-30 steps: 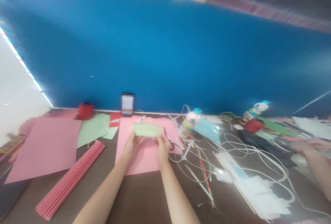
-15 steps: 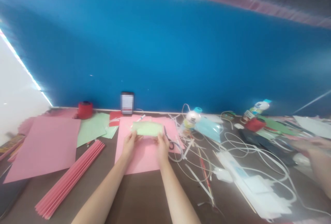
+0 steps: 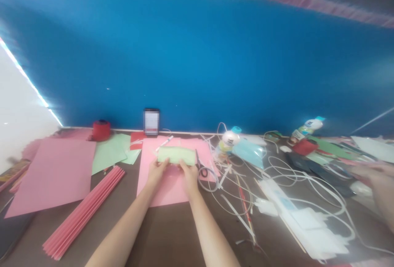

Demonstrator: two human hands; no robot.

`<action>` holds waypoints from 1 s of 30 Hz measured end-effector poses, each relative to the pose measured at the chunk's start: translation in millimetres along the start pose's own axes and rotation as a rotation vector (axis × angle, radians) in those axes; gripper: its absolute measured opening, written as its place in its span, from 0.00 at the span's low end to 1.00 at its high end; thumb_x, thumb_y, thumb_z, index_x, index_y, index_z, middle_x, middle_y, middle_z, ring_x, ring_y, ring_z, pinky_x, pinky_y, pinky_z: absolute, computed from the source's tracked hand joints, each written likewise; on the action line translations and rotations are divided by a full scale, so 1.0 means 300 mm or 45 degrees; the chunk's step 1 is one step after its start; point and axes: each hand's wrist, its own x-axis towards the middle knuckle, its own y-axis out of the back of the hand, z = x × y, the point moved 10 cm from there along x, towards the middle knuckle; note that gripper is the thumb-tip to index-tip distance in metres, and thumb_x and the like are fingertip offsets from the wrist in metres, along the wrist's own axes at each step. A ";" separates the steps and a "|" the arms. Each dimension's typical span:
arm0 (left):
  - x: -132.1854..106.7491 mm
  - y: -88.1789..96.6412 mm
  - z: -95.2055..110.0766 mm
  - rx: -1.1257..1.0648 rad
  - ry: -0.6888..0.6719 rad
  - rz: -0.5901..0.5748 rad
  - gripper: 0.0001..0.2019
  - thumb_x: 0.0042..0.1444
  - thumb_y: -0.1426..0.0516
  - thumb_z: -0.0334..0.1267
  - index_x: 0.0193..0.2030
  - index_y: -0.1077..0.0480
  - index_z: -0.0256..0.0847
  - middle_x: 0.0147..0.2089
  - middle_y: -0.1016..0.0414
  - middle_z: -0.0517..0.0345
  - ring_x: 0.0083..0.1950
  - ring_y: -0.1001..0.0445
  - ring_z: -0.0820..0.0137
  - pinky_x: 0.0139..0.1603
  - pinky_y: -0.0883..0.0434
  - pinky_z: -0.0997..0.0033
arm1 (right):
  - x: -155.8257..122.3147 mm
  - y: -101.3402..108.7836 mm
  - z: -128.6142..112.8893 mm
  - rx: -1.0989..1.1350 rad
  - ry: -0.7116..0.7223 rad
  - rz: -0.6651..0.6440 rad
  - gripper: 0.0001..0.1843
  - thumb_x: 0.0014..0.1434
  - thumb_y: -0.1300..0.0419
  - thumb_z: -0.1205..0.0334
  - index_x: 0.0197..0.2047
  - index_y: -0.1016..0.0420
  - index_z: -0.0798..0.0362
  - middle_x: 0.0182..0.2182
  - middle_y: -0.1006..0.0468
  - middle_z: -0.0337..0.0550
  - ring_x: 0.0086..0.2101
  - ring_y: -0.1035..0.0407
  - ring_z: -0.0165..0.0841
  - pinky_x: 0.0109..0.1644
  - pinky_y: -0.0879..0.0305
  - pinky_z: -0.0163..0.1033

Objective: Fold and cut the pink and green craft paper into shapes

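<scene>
Between my two hands is a small light-green piece of paper [image 3: 177, 155], folded or curved into a wide, low shape. My left hand [image 3: 157, 170] pinches its near edge on the left. On the right, my right hand [image 3: 188, 173] grips the same edge, with its thumb close to the middle. The green paper is over a pink sheet of paper [image 3: 168, 193] on the table. Scissors [image 3: 203, 171] with dark handles lie just right of my right hand. My fingertips under the paper are hidden.
A pleated pink paper strip [image 3: 84, 213] and a large pink sheet [image 3: 58, 172] lie left. A phone [image 3: 151, 122] leans on the blue wall. Glue bottle [image 3: 229, 139], tangled white cables [image 3: 308, 180] and a power strip [image 3: 295, 213] are right. Another person's hand [image 3: 374, 176] shows far right.
My hands have moved closer together along the green paper's near edge, the right thumb shifting inward. The paper now sits slightly lower and nearer to me.
</scene>
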 end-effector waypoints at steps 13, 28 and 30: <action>0.014 -0.008 -0.018 -0.134 -0.027 -0.049 0.21 0.42 0.37 0.43 0.42 0.31 0.35 0.32 0.23 0.51 0.35 0.24 0.65 0.36 0.30 0.69 | -0.009 -0.025 -0.010 -0.003 0.018 -0.047 0.11 0.46 0.36 0.57 0.27 0.24 0.58 0.22 0.23 0.43 0.26 0.29 0.34 0.35 0.34 0.39; 0.004 -0.044 -0.028 -0.395 0.106 -0.112 0.15 0.47 0.40 0.44 0.37 0.30 0.33 0.37 0.24 0.48 0.45 0.26 0.61 0.48 0.30 0.62 | 0.011 0.031 0.016 0.176 -0.085 0.113 0.13 0.42 0.34 0.56 0.26 0.27 0.58 0.18 0.27 0.38 0.20 0.34 0.28 0.25 0.38 0.33; 0.006 -0.035 -0.027 -0.405 0.106 -0.088 0.15 0.48 0.40 0.44 0.38 0.30 0.34 0.37 0.24 0.49 0.45 0.26 0.62 0.49 0.30 0.61 | 0.014 0.054 0.011 0.200 -0.095 0.179 0.13 0.42 0.34 0.55 0.25 0.28 0.57 0.18 0.28 0.36 0.20 0.34 0.27 0.25 0.38 0.33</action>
